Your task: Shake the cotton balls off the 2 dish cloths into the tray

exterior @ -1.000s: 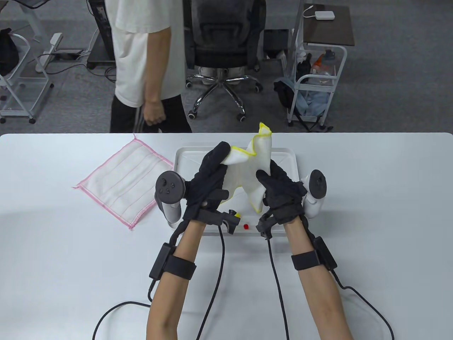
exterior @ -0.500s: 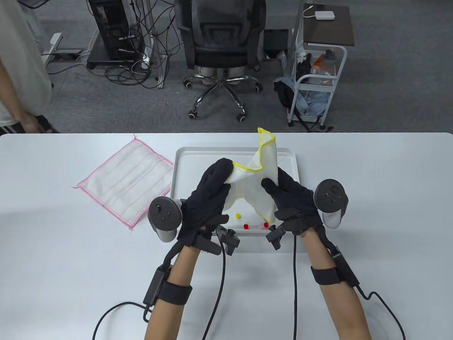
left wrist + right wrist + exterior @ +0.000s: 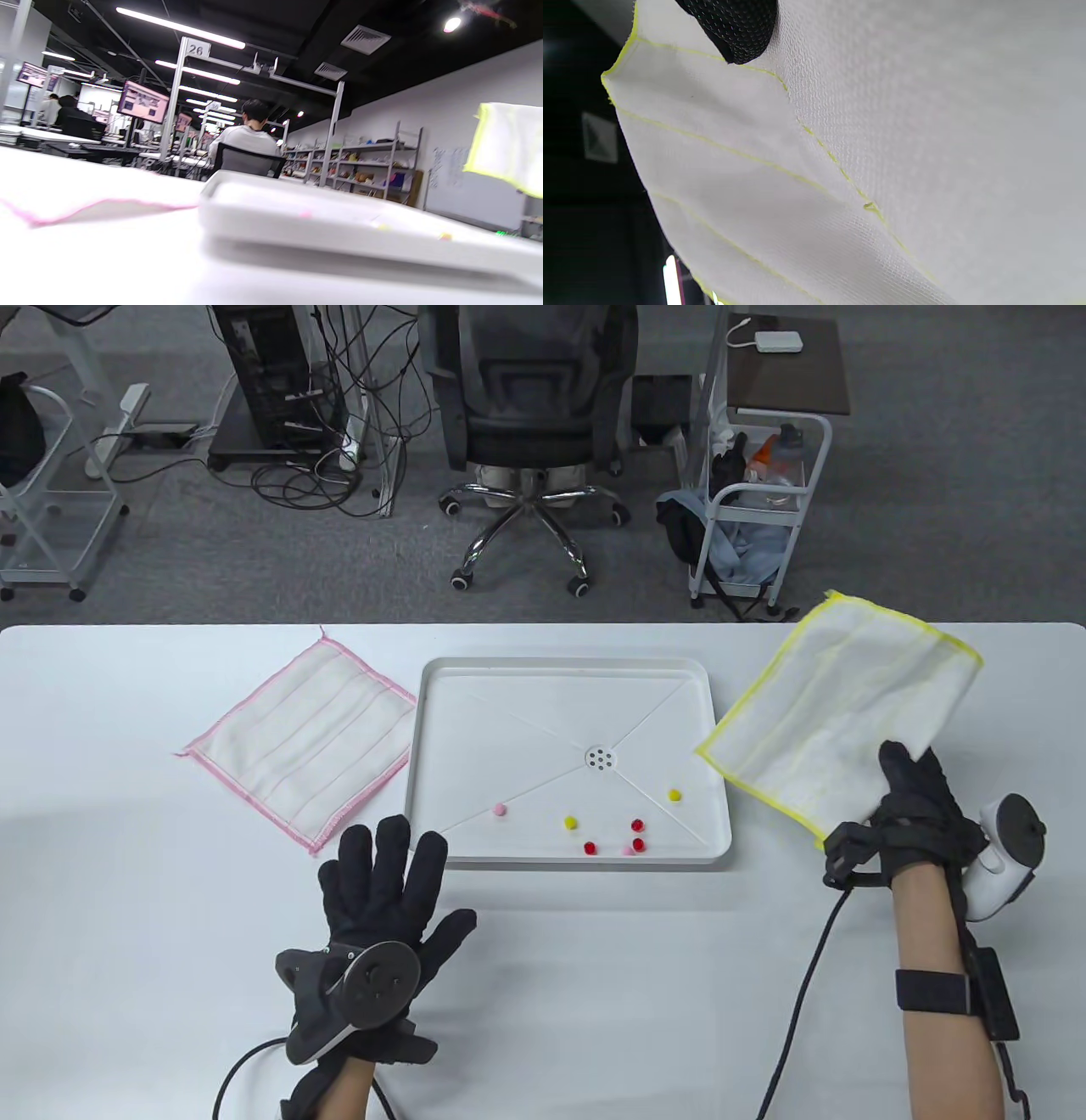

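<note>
The white tray (image 3: 433, 746) sits mid-table with several small cotton balls (image 3: 590, 847) in yellow, red and pink near its front edge. A pink-edged cloth (image 3: 297, 734) lies flat to the tray's left, nothing on it. My right hand (image 3: 912, 806) grips one corner of the yellow-edged cloth (image 3: 840, 712), held spread in the air to the right of the tray; that cloth (image 3: 865, 169) fills the right wrist view under a fingertip (image 3: 738, 25). My left hand (image 3: 382, 891) lies flat on the table with straight fingers, just front-left of the tray. The left wrist view shows the tray (image 3: 322, 220) and the yellow-edged cloth (image 3: 509, 144).
The table's far edge runs behind the tray. Beyond it stand an office chair (image 3: 530, 432), a white trolley (image 3: 759, 500) and a computer tower with cables (image 3: 271, 381). Glove cables trail along the table (image 3: 806, 984) near the front edge.
My left hand let go of the yellow-edged cloth and dropped flat to the table at front left. My right hand carried the cloth rightwards off the tray, now spread out. More balls show in the tray.
</note>
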A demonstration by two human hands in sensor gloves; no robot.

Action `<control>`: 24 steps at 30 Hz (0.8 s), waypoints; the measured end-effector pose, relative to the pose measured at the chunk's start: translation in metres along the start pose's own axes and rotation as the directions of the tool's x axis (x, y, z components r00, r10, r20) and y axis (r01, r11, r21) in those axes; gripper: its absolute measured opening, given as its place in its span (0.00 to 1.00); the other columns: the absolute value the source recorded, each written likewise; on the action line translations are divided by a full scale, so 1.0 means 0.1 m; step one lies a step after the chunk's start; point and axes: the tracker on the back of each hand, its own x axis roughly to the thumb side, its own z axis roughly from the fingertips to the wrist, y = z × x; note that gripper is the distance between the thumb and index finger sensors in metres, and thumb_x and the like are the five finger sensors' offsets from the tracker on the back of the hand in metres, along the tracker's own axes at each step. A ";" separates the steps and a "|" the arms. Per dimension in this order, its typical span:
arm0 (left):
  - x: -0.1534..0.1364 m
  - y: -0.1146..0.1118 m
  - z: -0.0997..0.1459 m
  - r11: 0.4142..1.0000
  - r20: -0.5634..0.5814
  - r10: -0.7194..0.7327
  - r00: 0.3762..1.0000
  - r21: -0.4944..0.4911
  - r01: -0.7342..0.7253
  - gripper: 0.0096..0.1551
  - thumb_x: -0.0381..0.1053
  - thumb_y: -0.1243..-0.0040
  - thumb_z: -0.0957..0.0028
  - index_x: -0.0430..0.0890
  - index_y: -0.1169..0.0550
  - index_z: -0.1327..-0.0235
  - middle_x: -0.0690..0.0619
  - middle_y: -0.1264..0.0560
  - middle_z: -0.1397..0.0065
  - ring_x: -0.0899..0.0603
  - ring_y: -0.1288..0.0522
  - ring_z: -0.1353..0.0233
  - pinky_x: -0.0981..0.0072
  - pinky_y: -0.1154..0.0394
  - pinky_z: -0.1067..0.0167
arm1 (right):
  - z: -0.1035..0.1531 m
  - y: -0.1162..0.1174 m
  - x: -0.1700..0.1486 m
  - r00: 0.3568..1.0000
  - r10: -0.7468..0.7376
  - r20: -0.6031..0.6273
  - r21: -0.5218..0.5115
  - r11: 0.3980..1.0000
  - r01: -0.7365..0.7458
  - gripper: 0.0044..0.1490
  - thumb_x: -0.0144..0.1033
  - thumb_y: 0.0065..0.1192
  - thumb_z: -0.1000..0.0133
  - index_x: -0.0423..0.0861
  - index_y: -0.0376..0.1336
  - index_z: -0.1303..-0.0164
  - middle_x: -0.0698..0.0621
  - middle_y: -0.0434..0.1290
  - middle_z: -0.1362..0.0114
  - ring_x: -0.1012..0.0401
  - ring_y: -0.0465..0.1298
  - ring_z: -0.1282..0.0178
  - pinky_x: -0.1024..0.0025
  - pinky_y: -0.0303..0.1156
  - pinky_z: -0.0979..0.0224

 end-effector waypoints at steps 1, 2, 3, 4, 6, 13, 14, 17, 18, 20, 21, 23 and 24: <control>-0.01 -0.05 0.00 1.000 -0.009 -0.013 1.000 -0.029 0.012 0.46 0.77 0.60 0.45 0.64 0.53 0.15 0.49 0.59 0.10 0.29 0.60 0.16 0.27 0.51 0.24 | -0.04 -0.08 -0.04 1.000 0.000 -0.031 -0.019 1.000 -0.001 0.30 0.34 0.58 0.39 0.51 0.55 0.25 0.43 0.68 0.27 0.52 0.81 0.46 0.52 0.77 0.41; -0.01 -0.10 -0.01 0.998 -0.013 -0.027 1.000 -0.062 0.026 0.46 0.77 0.60 0.45 0.64 0.54 0.15 0.49 0.60 0.10 0.30 0.60 0.16 0.27 0.52 0.24 | -0.09 -0.16 -0.10 0.998 0.000 -0.057 -0.048 0.999 -0.003 0.30 0.35 0.57 0.38 0.51 0.54 0.25 0.43 0.67 0.26 0.51 0.81 0.45 0.52 0.76 0.40; 0.00 -0.14 -0.03 0.995 -0.012 -0.039 0.999 -0.093 0.037 0.46 0.77 0.61 0.45 0.64 0.55 0.16 0.49 0.60 0.10 0.30 0.60 0.16 0.27 0.52 0.24 | -0.13 -0.22 -0.15 0.997 0.006 -0.078 -0.075 0.997 -0.012 0.31 0.35 0.57 0.38 0.51 0.54 0.24 0.42 0.67 0.26 0.51 0.81 0.45 0.52 0.76 0.40; 0.01 -0.18 -0.04 0.991 -0.006 -0.059 0.998 -0.122 0.057 0.46 0.78 0.62 0.45 0.64 0.56 0.16 0.49 0.61 0.10 0.30 0.61 0.16 0.27 0.53 0.24 | -0.16 -0.26 -0.19 0.995 0.018 -0.101 -0.094 0.995 -0.027 0.31 0.35 0.57 0.38 0.51 0.53 0.24 0.42 0.65 0.25 0.51 0.80 0.43 0.51 0.76 0.38; 0.05 -0.25 -0.06 0.983 0.015 -0.098 0.995 -0.152 0.100 0.47 0.78 0.63 0.45 0.64 0.56 0.16 0.49 0.61 0.10 0.30 0.62 0.16 0.27 0.53 0.23 | -0.22 -0.31 -0.31 0.988 0.052 -0.145 -0.118 0.991 -0.070 0.33 0.34 0.56 0.38 0.49 0.50 0.23 0.39 0.63 0.23 0.49 0.78 0.40 0.49 0.74 0.36; 0.12 -0.39 -0.06 0.955 0.050 -0.198 0.979 -0.213 0.204 0.47 0.79 0.65 0.46 0.64 0.58 0.16 0.50 0.63 0.11 0.31 0.62 0.16 0.28 0.53 0.23 | -0.04 -0.25 -0.36 0.949 0.289 -0.126 -0.076 0.951 -0.300 0.48 0.42 0.57 0.39 0.40 0.36 0.20 0.31 0.44 0.18 0.36 0.59 0.24 0.37 0.58 0.26; 0.13 -0.40 -0.06 0.955 0.053 -0.200 0.978 -0.214 0.207 0.47 0.79 0.65 0.46 0.64 0.58 0.16 0.50 0.63 0.11 0.31 0.63 0.16 0.28 0.54 0.24 | 0.01 -0.24 -0.33 0.933 0.340 -0.119 -0.072 0.934 -0.350 0.50 0.44 0.57 0.39 0.40 0.35 0.20 0.31 0.41 0.17 0.35 0.56 0.23 0.37 0.57 0.25; 0.14 -0.41 -0.06 0.952 0.065 -0.207 0.976 -0.218 0.216 0.47 0.79 0.65 0.46 0.64 0.58 0.16 0.49 0.63 0.11 0.31 0.62 0.16 0.28 0.54 0.24 | 0.22 -0.20 -0.22 0.832 0.549 -0.081 -0.060 0.831 -0.554 0.53 0.48 0.55 0.39 0.42 0.31 0.20 0.32 0.31 0.17 0.31 0.43 0.21 0.36 0.51 0.23; 0.15 -0.42 -0.05 0.949 0.069 -0.211 0.975 -0.223 0.221 0.48 0.79 0.65 0.46 0.64 0.58 0.16 0.49 0.62 0.11 0.31 0.62 0.16 0.28 0.54 0.24 | 0.32 -0.17 -0.18 0.783 0.619 -0.053 -0.052 0.782 -0.621 0.54 0.50 0.54 0.39 0.42 0.29 0.20 0.33 0.27 0.18 0.32 0.38 0.21 0.36 0.48 0.23; 0.15 -0.44 -0.05 0.946 0.074 -0.218 0.973 -0.229 0.229 0.48 0.79 0.65 0.46 0.64 0.58 0.16 0.49 0.63 0.11 0.31 0.62 0.16 0.28 0.53 0.24 | 0.49 -0.10 -0.13 0.697 0.717 0.009 -0.064 0.696 -0.715 0.55 0.52 0.52 0.39 0.44 0.26 0.21 0.35 0.21 0.19 0.33 0.30 0.21 0.35 0.44 0.22; 0.15 -0.44 -0.05 0.944 0.073 -0.223 0.972 -0.234 0.234 0.48 0.79 0.66 0.46 0.63 0.58 0.16 0.49 0.63 0.11 0.31 0.62 0.16 0.28 0.53 0.24 | 0.58 -0.05 -0.11 0.632 0.773 0.048 -0.083 0.634 -0.769 0.56 0.54 0.51 0.39 0.45 0.25 0.21 0.36 0.19 0.19 0.35 0.27 0.21 0.34 0.42 0.21; 0.15 -0.46 -0.05 0.939 0.072 -0.229 0.971 -0.245 0.240 0.48 0.80 0.66 0.46 0.63 0.59 0.16 0.48 0.63 0.11 0.31 0.63 0.16 0.28 0.54 0.24 | 0.74 0.06 -0.11 0.483 0.865 0.134 -0.124 0.499 -0.858 0.55 0.56 0.49 0.39 0.47 0.25 0.21 0.38 0.18 0.18 0.37 0.23 0.21 0.33 0.40 0.21; 0.15 -0.46 -0.05 0.938 0.071 -0.231 0.970 -0.248 0.241 0.48 0.80 0.66 0.46 0.64 0.59 0.16 0.49 0.63 0.11 0.31 0.63 0.16 0.28 0.53 0.24 | 0.84 0.14 -0.13 0.382 0.896 0.227 -0.130 0.417 -0.900 0.54 0.57 0.49 0.40 0.49 0.26 0.20 0.40 0.18 0.18 0.39 0.22 0.21 0.33 0.38 0.21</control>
